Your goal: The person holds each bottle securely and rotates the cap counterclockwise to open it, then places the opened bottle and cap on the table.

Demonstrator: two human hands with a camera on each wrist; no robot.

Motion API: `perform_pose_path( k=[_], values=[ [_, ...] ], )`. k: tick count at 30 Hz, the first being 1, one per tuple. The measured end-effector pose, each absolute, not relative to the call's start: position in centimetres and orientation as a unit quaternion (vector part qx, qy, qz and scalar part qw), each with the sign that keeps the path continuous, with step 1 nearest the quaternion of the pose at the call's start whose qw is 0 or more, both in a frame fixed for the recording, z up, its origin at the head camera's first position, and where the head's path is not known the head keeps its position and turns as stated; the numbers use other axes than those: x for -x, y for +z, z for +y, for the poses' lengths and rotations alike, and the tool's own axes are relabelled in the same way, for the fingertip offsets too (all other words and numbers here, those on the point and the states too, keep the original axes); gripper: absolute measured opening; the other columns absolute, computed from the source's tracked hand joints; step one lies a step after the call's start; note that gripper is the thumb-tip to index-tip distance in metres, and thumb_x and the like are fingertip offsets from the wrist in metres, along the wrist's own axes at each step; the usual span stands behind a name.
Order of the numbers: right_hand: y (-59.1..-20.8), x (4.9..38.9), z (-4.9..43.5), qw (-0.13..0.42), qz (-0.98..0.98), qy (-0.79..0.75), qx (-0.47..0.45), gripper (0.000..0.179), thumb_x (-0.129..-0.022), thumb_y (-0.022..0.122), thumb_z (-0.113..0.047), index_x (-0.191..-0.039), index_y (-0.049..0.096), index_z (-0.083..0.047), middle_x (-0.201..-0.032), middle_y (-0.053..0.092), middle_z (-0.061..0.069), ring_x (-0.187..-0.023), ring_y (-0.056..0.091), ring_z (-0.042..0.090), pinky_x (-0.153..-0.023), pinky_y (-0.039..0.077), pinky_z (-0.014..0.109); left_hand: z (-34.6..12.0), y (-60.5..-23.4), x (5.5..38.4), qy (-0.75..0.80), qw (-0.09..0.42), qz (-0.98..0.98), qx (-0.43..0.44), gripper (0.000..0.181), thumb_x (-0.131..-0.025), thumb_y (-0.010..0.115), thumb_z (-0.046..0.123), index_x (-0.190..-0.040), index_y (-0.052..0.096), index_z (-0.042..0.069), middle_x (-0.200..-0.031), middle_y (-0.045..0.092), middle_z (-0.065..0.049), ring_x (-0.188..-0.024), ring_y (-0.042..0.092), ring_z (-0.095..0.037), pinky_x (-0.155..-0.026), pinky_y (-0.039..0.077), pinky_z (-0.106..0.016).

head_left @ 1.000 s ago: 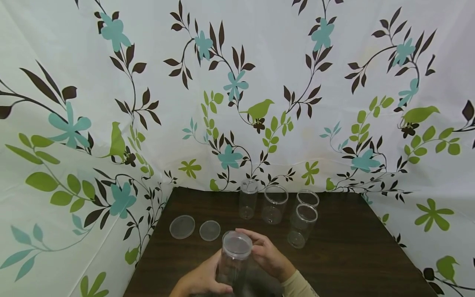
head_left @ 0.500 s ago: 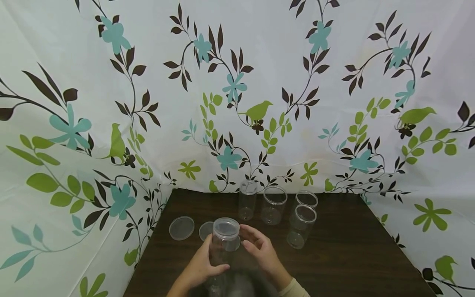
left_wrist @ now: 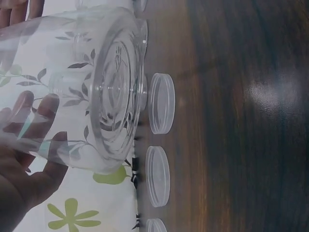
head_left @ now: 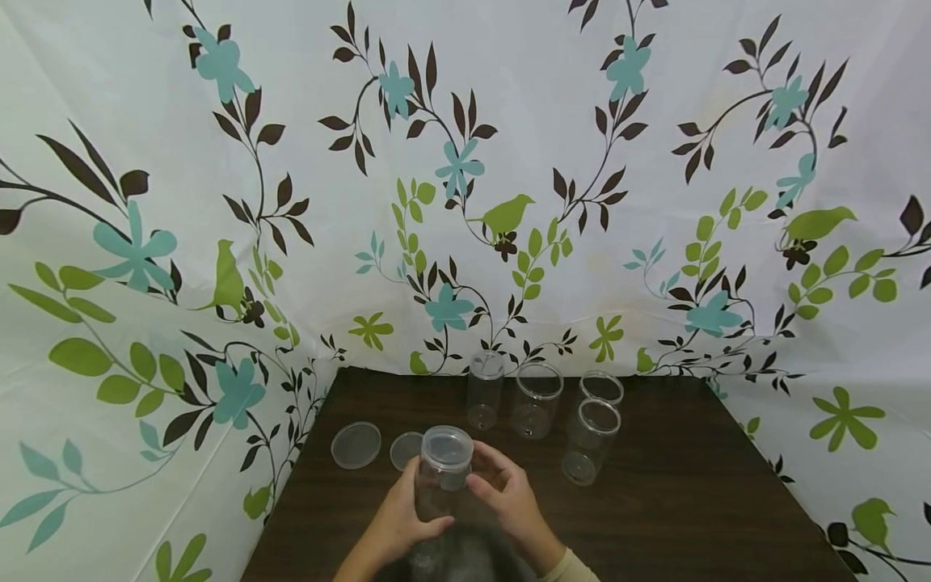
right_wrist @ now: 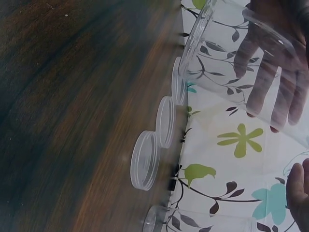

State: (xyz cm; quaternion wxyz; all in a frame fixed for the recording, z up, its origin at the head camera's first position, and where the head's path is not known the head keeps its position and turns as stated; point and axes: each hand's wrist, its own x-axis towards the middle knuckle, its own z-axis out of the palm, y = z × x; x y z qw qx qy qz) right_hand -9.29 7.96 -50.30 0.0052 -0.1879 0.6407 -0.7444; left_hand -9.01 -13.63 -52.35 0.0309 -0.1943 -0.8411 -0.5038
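Observation:
My left hand point(head_left: 402, 513) grips a clear plastic jar point(head_left: 435, 499) by its side, fingers and thumb round the wall. A clear lid point(head_left: 447, 446) covers its top. The jar's round ridged base point(left_wrist: 116, 89) hangs above the table in the left wrist view. My right hand point(head_left: 516, 505) is at the lid's right side, its fingers loosely bent; fingertip and thumb look close to or touching the rim. Loose clear lids lie on the table: a large one point(head_left: 356, 445), a smaller one point(head_left: 405, 450) partly behind the jar, and another point(left_wrist: 161, 103) behind it in the head view.
Toward the back of the dark wooden table point(head_left: 698, 477) stand a narrow clear jar point(head_left: 484, 400), a wider clear jar point(head_left: 537, 404) and, at right, a clear jar point(head_left: 591, 444) in front of another point(head_left: 602, 388). A leaf-patterned sheet point(head_left: 582, 162) hangs behind and at the sides.
The jar in my left hand has moved left and up from a second ago. My right hand has moved up slightly; its thumb has come nearer the lid in the last half second.

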Motion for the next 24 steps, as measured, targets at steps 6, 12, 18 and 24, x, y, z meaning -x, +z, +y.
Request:
perform_pose_path(
  k=[6,12,18,24],
  values=[
    [-50.3,9.3,7.7,-0.006,0.640,-0.744,0.191,0.050,-0.097,0.066,-0.004,-0.142,0.049,0.010,-0.133,0.062,0.023,-0.107,0.066,0.018,-0.091,0.053,0.030,-13.5,-52.2,8.8,-0.497,0.023,-0.842,0.206,0.093,-0.071,0.093,0.025,-0.144,0.040,0.001,-0.131,0.062,-0.008,-0.118,0.060,-0.023,-0.102,0.046,-0.044],
    [-50.6,9.9,8.2,-0.006,0.622,-0.744,0.245,0.050,-0.098,0.065,-0.005,-0.140,0.047,0.014,-0.128,0.066,0.006,-0.111,0.066,0.014,-0.091,0.052,0.027,-13.7,-51.8,8.7,-0.501,-0.022,-0.829,0.249,0.097,-0.075,0.090,0.026,-0.150,0.033,0.002,-0.139,0.057,-0.011,-0.123,0.057,-0.026,-0.101,0.048,-0.042],
    [-50.6,10.9,9.5,0.100,0.543,-0.763,0.337,0.053,-0.103,0.060,-0.017,-0.144,0.043,0.013,-0.136,0.063,0.005,-0.123,0.059,0.017,-0.101,0.048,0.032,-14.4,-51.6,8.9,-0.567,-0.106,-0.743,0.338,0.100,-0.080,0.086,0.013,-0.157,0.022,0.006,-0.141,0.053,-0.013,-0.121,0.058,-0.018,-0.101,0.047,-0.032],
    [-50.2,11.3,9.9,0.191,0.465,-0.768,0.397,0.057,-0.106,0.048,-0.022,-0.151,0.034,0.011,-0.150,0.052,0.013,-0.140,0.045,0.026,-0.114,0.036,0.039,-14.4,-51.3,9.0,-0.629,-0.201,-0.637,0.398,0.094,-0.084,0.078,0.002,-0.156,0.018,0.005,-0.146,0.048,-0.015,-0.128,0.056,-0.023,-0.102,0.049,-0.036]
  ],
)
